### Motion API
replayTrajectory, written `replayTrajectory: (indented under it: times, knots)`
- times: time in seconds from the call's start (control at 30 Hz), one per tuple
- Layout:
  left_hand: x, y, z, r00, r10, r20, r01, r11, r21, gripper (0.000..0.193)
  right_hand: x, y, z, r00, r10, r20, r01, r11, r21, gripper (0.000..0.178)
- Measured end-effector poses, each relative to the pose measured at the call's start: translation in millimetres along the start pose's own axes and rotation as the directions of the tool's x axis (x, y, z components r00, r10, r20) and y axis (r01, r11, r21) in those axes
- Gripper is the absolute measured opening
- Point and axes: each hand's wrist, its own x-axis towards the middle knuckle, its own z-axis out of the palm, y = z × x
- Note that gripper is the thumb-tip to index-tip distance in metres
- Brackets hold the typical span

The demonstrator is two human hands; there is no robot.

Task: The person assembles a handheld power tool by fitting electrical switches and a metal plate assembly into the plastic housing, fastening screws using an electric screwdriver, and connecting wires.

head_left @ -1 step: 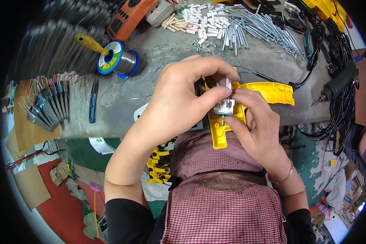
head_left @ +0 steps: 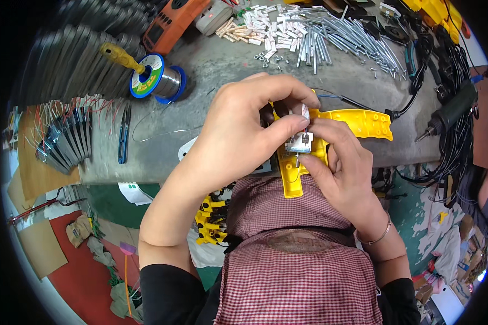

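Left of the yellow housing shell (head_left: 293,187), a blue cutter (head_left: 124,135) is lying, and a solder spool (head_left: 169,82) is standing farther back. Over the shell, the left hand (head_left: 244,127) is pinching a white strip (head_left: 305,112); a silvery block (head_left: 299,143) is sitting beneath, its seating unclear. The right hand (head_left: 344,168) is curling narrowly beside the block, its grip uncertain. The shell is lying uncovered, not yet closed. Farther right, an electric screwdriver (head_left: 453,116) is resting.
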Motion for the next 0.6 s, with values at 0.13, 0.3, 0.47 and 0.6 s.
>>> replayTrajectory:
  times: [0.13,0.3,0.47,0.6]
  knots:
    - [0.9,2.5,-3.8,0.999,-0.034,0.03,0.033,0.999,0.02,0.024,-0.2,-2.7,-0.7,0.999,0.035,0.018,-0.036,0.999,0.027,0.038]
    - [4.7,7.1,-10.8,0.986,-0.108,0.125,0.111,0.994,-0.014,0.023,0.2,-4.0,-2.6,0.996,0.06,0.058,-0.063,0.997,0.048,0.036]
    - [8.2,0.4,-14.1,0.987,-0.034,0.156,0.044,0.997,-0.062,0.02,-1.7,0.5,0.6,0.999,0.02,0.028,-0.021,0.998,0.059,0.037]
    - [16.1,-3.9,-19.2,0.97,0.01,0.242,0.033,0.984,-0.174,0.017,-0.3,-0.4,0.7,1.0,0.014,0.019,-0.015,0.998,0.063,0.036]
